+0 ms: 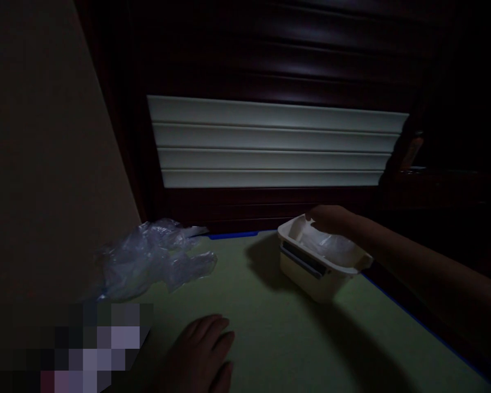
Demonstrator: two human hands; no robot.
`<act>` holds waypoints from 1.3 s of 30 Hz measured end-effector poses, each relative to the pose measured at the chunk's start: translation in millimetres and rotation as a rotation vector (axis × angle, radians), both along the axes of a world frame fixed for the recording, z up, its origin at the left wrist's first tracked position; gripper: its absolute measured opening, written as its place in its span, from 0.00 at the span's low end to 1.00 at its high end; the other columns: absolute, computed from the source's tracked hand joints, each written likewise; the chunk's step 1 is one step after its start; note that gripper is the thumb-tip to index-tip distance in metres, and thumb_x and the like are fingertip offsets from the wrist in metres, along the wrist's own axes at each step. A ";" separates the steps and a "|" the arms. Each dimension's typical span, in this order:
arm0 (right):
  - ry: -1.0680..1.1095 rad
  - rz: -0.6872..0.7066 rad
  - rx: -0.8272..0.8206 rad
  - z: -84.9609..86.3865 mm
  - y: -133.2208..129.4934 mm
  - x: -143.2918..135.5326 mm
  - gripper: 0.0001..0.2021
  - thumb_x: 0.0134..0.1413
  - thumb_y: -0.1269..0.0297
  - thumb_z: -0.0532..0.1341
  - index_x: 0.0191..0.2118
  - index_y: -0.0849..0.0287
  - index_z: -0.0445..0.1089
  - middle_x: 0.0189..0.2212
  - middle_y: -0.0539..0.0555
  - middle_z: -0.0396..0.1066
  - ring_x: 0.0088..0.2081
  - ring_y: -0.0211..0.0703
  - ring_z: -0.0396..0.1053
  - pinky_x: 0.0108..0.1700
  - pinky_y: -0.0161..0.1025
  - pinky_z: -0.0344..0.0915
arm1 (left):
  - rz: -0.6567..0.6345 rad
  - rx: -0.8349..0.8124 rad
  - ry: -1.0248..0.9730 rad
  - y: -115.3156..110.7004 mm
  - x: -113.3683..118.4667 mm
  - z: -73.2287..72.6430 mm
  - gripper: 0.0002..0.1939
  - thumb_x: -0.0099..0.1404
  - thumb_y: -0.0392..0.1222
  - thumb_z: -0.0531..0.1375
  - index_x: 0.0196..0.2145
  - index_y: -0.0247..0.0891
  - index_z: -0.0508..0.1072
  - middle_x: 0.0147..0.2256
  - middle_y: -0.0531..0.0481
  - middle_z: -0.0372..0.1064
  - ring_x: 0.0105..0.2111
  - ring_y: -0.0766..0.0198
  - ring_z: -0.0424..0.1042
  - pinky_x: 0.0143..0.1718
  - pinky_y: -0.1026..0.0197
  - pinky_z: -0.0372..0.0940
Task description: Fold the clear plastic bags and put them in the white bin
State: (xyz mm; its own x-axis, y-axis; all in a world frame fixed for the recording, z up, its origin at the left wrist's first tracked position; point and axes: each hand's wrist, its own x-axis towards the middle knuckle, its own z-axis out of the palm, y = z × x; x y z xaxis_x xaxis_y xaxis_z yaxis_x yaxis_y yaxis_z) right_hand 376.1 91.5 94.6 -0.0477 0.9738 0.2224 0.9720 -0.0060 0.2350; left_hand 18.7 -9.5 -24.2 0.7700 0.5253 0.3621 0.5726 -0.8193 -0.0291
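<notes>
A white plastic storage bin [303, 277] with a grey handle on its side stands tilted over the green mat [245, 338], right of centre. Some clear plastic [335, 245] lies inside it. My right hand [333, 218] reaches in from the right and is closed at the bin's far rim; its fingertips are partly hidden. Low in the view, my left hand [202, 349] rests palm down on the mat, fingers stretched out, holding nothing. Crumpled clear plastic bags [155, 262] lie beyond it to the left, apart from both hands.
A dark wooden panel with pale slats [270, 144] rises behind the mat. On the left is a plain wall [45, 164]. A small orange bottle [413, 150] stands on a dark ledge at right. A pixelated patch covers the lower left, and the light is dim.
</notes>
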 end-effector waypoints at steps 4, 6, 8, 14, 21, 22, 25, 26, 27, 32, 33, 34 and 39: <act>-0.024 0.101 0.137 38.1 -28.9 -54.2 0.09 0.60 0.70 0.51 0.38 0.64 0.68 0.36 0.60 0.70 0.35 0.45 0.68 0.34 0.40 0.62 | 0.038 -0.066 -0.010 -0.7 -1.5 -0.9 0.14 0.58 0.35 0.54 0.43 0.39 0.70 0.46 0.46 0.69 0.46 0.55 0.66 0.46 0.53 0.65; -0.013 0.195 0.200 50.7 -45.0 -84.3 0.10 0.59 0.70 0.50 0.37 0.63 0.68 0.35 0.60 0.70 0.35 0.46 0.68 0.32 0.39 0.58 | 0.106 -0.083 -0.010 1.9 -4.7 -3.1 0.13 0.60 0.36 0.53 0.42 0.38 0.71 0.46 0.44 0.68 0.46 0.54 0.66 0.46 0.50 0.64; 0.016 0.299 0.226 53.3 -58.3 -110.5 0.10 0.59 0.68 0.50 0.36 0.62 0.68 0.35 0.59 0.70 0.34 0.45 0.67 0.32 0.37 0.56 | 0.190 -0.082 -0.009 7.2 -9.3 -5.1 0.13 0.61 0.36 0.51 0.41 0.37 0.71 0.45 0.42 0.68 0.45 0.52 0.66 0.45 0.48 0.63; 0.225 0.533 0.186 -13.1 -59.3 -158.2 0.10 0.57 0.69 0.52 0.41 0.60 0.68 0.36 0.55 0.70 0.36 0.41 0.68 0.35 0.34 0.58 | 0.414 -0.067 0.036 22.9 -18.9 -4.3 0.15 0.64 0.40 0.50 0.42 0.32 0.71 0.44 0.37 0.67 0.45 0.49 0.65 0.45 0.47 0.61; 0.512 0.526 0.197 -108.7 -3.3 -190.6 0.10 0.57 0.71 0.55 0.45 0.62 0.66 0.40 0.56 0.69 0.39 0.40 0.68 0.39 0.36 0.64 | 0.449 -0.059 0.071 20.3 -16.0 -3.8 0.15 0.63 0.40 0.49 0.43 0.33 0.70 0.43 0.39 0.67 0.46 0.49 0.64 0.46 0.47 0.60; 0.541 0.512 0.214 -114.1 3.7 -193.8 0.10 0.58 0.69 0.55 0.45 0.62 0.65 0.41 0.56 0.68 0.39 0.41 0.68 0.40 0.39 0.65 | 0.446 -0.059 0.065 20.1 -16.1 -4.4 0.15 0.63 0.40 0.49 0.43 0.34 0.70 0.43 0.39 0.67 0.45 0.49 0.64 0.46 0.47 0.60; 0.592 0.508 0.239 -122.5 16.2 -200.2 0.10 0.59 0.65 0.55 0.45 0.62 0.65 0.43 0.55 0.67 0.41 0.43 0.67 0.41 0.45 0.65 | 0.438 -0.048 0.035 20.3 -16.6 -6.5 0.13 0.63 0.39 0.49 0.41 0.35 0.70 0.42 0.40 0.67 0.44 0.50 0.64 0.45 0.48 0.61; 0.596 0.525 0.234 -124.0 17.5 -201.1 0.10 0.59 0.65 0.54 0.45 0.62 0.65 0.43 0.56 0.67 0.42 0.43 0.67 0.42 0.45 0.65 | 0.437 -0.042 0.026 20.5 -16.6 -7.0 0.13 0.63 0.39 0.49 0.40 0.35 0.70 0.42 0.40 0.67 0.44 0.50 0.64 0.44 0.47 0.61; 0.594 0.550 0.223 -125.4 17.8 -201.4 0.10 0.59 0.67 0.54 0.46 0.62 0.65 0.43 0.56 0.67 0.42 0.43 0.67 0.44 0.44 0.64 | 0.435 -0.038 0.021 20.5 -16.4 -7.4 0.12 0.63 0.38 0.49 0.40 0.35 0.70 0.41 0.40 0.67 0.44 0.50 0.64 0.44 0.47 0.61; 0.540 0.706 0.118 -132.3 16.1 -199.9 0.19 0.57 0.68 0.52 0.54 0.64 0.59 0.54 0.63 0.61 0.54 0.48 0.58 0.53 0.44 0.56 | 0.399 -0.034 0.021 19.5 -14.9 -5.3 0.12 0.62 0.37 0.49 0.39 0.34 0.70 0.40 0.39 0.66 0.42 0.49 0.65 0.41 0.46 0.62; 0.530 0.728 0.094 -133.6 16.6 -199.8 0.20 0.57 0.67 0.52 0.56 0.64 0.58 0.56 0.63 0.59 0.56 0.48 0.56 0.55 0.45 0.54 | 0.393 -0.036 0.027 19.0 -14.5 -4.2 0.12 0.62 0.37 0.49 0.38 0.33 0.70 0.40 0.39 0.66 0.42 0.49 0.65 0.41 0.46 0.62; 0.522 0.743 0.071 -134.8 17.5 -199.7 0.21 0.58 0.67 0.52 0.56 0.65 0.57 0.56 0.63 0.58 0.57 0.49 0.55 0.55 0.46 0.54 | 0.390 -0.038 0.035 18.5 -14.1 -3.1 0.12 0.62 0.37 0.49 0.38 0.33 0.70 0.40 0.39 0.66 0.41 0.49 0.65 0.41 0.46 0.62; 0.516 0.691 0.038 -136.7 19.3 -200.1 0.15 0.59 0.62 0.55 0.51 0.61 0.62 0.48 0.58 0.66 0.46 0.47 0.66 0.47 0.50 0.62 | 0.398 -0.054 0.094 17.6 -11.4 1.1 0.12 0.63 0.37 0.49 0.38 0.31 0.70 0.39 0.38 0.66 0.41 0.48 0.65 0.41 0.46 0.63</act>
